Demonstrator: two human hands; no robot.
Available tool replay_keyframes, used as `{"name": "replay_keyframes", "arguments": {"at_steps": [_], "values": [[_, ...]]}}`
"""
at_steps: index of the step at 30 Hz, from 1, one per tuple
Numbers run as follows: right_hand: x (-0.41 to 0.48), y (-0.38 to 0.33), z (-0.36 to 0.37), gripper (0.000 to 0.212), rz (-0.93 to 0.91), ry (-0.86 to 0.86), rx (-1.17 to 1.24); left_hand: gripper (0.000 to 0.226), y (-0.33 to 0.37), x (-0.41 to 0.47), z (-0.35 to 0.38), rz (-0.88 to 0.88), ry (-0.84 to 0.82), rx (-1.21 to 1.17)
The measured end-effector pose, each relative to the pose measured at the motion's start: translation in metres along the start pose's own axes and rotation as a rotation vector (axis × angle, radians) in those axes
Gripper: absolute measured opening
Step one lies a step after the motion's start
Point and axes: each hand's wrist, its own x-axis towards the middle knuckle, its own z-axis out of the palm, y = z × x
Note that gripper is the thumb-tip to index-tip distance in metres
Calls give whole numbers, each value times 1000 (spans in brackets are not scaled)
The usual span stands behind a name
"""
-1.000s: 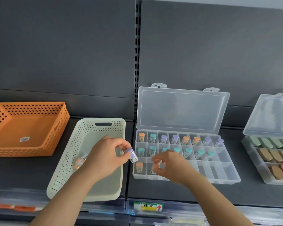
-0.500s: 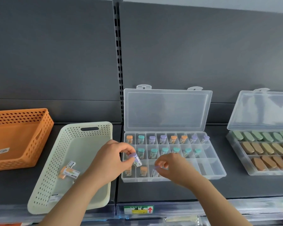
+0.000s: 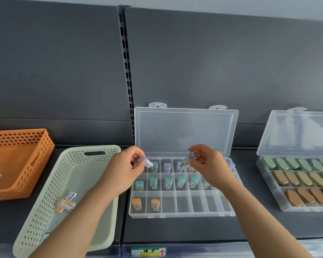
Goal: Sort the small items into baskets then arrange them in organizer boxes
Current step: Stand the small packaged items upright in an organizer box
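Left hand [image 3: 123, 172] and right hand [image 3: 211, 164] were raised over a dark grey shelf board [image 3: 175, 228], which was backed by matte grey wall panels [image 3: 213, 62] with a slotted metal upright [image 3: 126, 71] between them. At the far left sat a perforated orange plastic basket [image 3: 45, 146]. Beside it was a pale green perforated basket [image 3: 43, 202] with a few orange-capped vials [image 3: 65, 202] lying on its floor.

The left hand pinched a small clear purple-capped vial [image 3: 145, 162] between thumb and fingertips. It was tilted above the back-left corner of a clear plastic organizer box [image 3: 183, 202] whose lid [image 3: 183, 131] stood open. The right hand pinched a second purple-capped vial [image 3: 187, 160], slanted over the back row.

In the box, teal-capped vials [image 3: 168, 183] stood upright along the middle row and two orange-capped ones [image 3: 136, 203] stood at the front left. Further right lay another open clear box [image 3: 287, 207] holding green and tan oblong pieces [image 3: 304, 178].
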Motion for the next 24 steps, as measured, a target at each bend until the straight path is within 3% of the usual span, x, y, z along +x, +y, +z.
{"name": "replay_keyframes", "arguments": {"at_steps": [14,19,24], "values": [[39,-17,40,11,-83,-242,77,14,-22,14,-15,21,27,73],[49,-23,54,17,-108,-284,-38,8,-25,18,-18,-7,24,75],[61,-25,64,17,-192,-302,-287,14,-23,32,-13,-7,-96,92]]}}
